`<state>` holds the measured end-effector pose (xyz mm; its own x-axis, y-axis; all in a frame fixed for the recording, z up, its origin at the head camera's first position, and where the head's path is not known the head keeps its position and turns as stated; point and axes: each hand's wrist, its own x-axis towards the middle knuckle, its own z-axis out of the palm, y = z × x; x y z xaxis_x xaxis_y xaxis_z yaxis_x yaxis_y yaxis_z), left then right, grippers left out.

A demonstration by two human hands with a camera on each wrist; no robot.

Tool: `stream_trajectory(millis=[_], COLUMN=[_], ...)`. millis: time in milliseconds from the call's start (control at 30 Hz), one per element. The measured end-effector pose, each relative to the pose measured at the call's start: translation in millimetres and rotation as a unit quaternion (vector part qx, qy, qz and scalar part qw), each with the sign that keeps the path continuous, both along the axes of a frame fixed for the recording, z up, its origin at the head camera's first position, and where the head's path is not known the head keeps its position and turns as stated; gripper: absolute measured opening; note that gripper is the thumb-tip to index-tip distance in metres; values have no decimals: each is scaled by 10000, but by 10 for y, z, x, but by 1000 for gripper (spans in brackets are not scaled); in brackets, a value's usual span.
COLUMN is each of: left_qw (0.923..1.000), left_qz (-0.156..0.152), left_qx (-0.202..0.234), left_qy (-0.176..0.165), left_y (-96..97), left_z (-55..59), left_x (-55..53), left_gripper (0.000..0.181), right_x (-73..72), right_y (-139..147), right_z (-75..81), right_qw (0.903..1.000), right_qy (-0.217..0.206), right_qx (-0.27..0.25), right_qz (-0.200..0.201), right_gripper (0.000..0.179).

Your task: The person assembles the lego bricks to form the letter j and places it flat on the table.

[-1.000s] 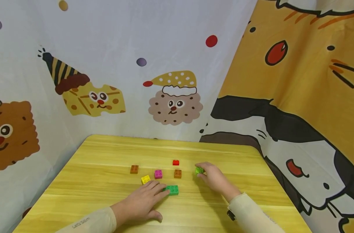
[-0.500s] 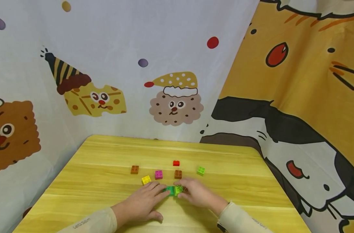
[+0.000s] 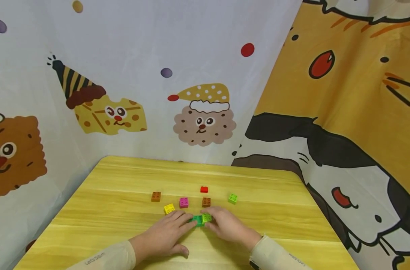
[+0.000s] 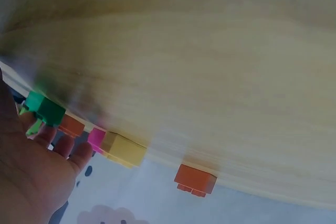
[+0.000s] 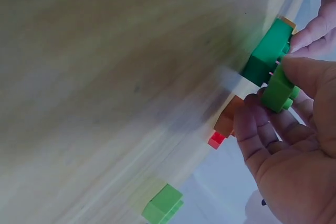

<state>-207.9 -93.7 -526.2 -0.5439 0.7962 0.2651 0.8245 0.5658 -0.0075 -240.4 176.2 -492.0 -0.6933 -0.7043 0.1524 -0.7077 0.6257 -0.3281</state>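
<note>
A long green building block lies on the wooden table, studs up. My left hand lies flat behind it with outstretched fingers, a fingertip resting on its left end. My right hand pinches a light green block between thumb and fingers over the green block's right end. In the right wrist view, this small block sits right at the green block's studs, lined up with its end. The left wrist view shows the green block beyond the left fingers.
Beyond the hands lie a yellow block, a magenta block, two brown blocks, one left and one nearer the middle, a small red block and another light green block. A printed curtain stands behind the table.
My right hand has come left from the light green blocks with one of them, leaving the other behind, and brought it onto the green block's right end. My left hand has stayed put.
</note>
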Motion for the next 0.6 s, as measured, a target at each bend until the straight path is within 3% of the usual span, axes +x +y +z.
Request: stream_trajectory(millis=[200, 600], left_qw=[10000, 9999], left_qz=[17, 64], left_qx=[-27, -50], left_qy=[-31, -62], left_y=[-2, 1], left_z=[22, 34], left_x=[17, 23], left_gripper=[89, 89], right_x=[-28, -83], right_y=[-17, -13], right_z=[-33, 9], right_qw=[9998, 9991], right_qy=[111, -418], right_qx=[123, 57], right_qz=[-126, -59], right_gripper=[46, 46])
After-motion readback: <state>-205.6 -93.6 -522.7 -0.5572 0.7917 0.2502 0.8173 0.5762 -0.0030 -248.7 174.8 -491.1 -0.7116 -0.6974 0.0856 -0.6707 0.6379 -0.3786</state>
